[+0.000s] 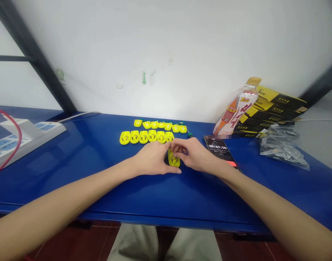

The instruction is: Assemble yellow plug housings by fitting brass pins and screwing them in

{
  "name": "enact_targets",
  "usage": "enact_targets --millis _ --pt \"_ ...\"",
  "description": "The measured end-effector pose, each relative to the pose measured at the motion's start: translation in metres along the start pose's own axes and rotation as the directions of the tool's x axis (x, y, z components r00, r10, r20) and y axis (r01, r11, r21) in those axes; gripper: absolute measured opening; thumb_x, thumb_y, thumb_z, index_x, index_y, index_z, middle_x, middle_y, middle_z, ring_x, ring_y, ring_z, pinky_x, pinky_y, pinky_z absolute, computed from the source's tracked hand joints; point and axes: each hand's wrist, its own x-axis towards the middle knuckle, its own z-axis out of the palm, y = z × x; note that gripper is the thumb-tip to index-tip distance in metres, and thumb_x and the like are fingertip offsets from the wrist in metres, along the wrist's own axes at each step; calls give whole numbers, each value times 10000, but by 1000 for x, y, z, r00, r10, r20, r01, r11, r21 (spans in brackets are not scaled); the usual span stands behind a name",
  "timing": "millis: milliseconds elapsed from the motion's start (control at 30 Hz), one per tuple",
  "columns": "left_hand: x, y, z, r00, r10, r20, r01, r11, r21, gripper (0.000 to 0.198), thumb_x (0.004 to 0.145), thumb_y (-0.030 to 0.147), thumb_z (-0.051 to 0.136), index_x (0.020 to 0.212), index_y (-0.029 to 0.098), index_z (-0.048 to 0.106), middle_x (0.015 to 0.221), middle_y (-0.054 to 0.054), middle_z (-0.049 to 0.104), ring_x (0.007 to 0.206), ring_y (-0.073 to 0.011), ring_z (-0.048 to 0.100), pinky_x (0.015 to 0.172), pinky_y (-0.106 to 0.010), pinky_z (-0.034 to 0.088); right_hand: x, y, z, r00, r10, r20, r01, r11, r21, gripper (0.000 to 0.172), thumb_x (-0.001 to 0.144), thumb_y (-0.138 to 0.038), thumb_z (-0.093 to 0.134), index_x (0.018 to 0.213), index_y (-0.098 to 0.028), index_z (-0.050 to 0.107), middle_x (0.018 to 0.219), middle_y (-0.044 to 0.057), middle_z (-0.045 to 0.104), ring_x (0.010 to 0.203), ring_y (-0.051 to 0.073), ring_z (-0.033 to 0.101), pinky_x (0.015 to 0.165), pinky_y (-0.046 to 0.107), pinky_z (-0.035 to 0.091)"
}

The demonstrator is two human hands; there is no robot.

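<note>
A yellow plastic housing (174,161) with small metal parts inside lies on the blue table between my two hands. Around its left side and near edge my left hand (153,158) is closed, the thumb along the near end. My right hand (194,154) is over the housing's right side with its fingers pinched together above the inside; whatever is between the fingertips is too small to make out. Just beyond my hands stands a row of several similar yellow housings (143,137), open side up. Behind them runs a second row of smaller yellow pieces (154,125) with green parts.
A phone (220,148) showing a running timer lies right of my right hand. Behind it stand a drink bottle (236,108) and stacked black-and-yellow boxes (274,108). A clear plastic bag (282,148) lies at the right, a white power strip (27,141) at the left.
</note>
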Motion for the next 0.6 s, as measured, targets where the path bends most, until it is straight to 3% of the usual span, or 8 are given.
enact_targets --millis 233,433,600 --pt "-1 0 -1 1000 11 -8 -11 1000 1 657 695 799 624 941 193 558 753 -54 675 655 -249 645 517 -298 370 2 -3 -6 998 46 -33 -49 995 -88 159 786 -28 611 787 -167 688 726 -22 682 632 96 548 646 214 418" --pt "0 2 -1 999 32 -28 -33 999 -11 631 704 765 652 955 198 537 736 -41 671 643 -241 640 515 -289 360 -1 -6 -12 997 -28 66 45 956 -289 227 831 -28 580 835 -177 751 784 21 688 724 129 563 705 249 397" --pt "0 2 0 998 42 -38 -42 999 -14 627 701 758 661 956 200 532 712 -30 655 639 -237 636 518 -284 355 1 -8 -12 992 -38 117 74 943 -324 236 865 -28 544 847 -151 745 820 45 675 738 138 549 712 262 395"
